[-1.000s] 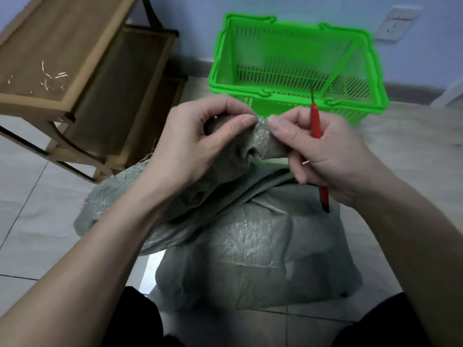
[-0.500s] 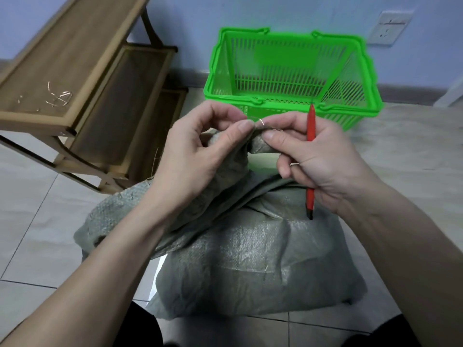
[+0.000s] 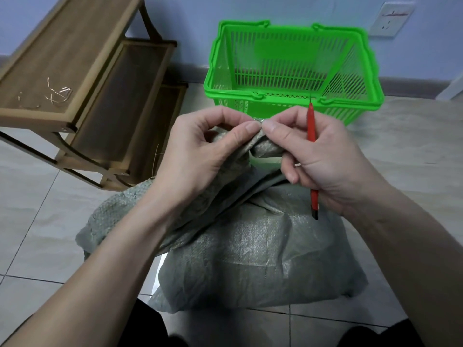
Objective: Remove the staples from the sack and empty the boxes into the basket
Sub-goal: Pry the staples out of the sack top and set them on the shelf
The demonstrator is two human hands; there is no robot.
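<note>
No legible text, label, brand, number or sign. Checked: woven sack (image 3: 250, 251), surface plain; green basket (image 3: 293, 71) behind the sack, plain slatted walls; red tool (image 3: 312, 146) above the sack, no marking readable; wall socket (image 3: 390, 20) up and right of the basket, a faint reddish smear on its plate, not readable.

This is looking like a room in a home or small storeroom; pale glazed tiles (image 3: 37, 221) are covering the floor; a light blue painted wall (image 3: 190, 26) is carrying a white socket (image 3: 390, 20) above a grey skirting board (image 3: 413, 85); a low wooden tiered shelf (image 3: 82, 78) is standing against it.
</note>
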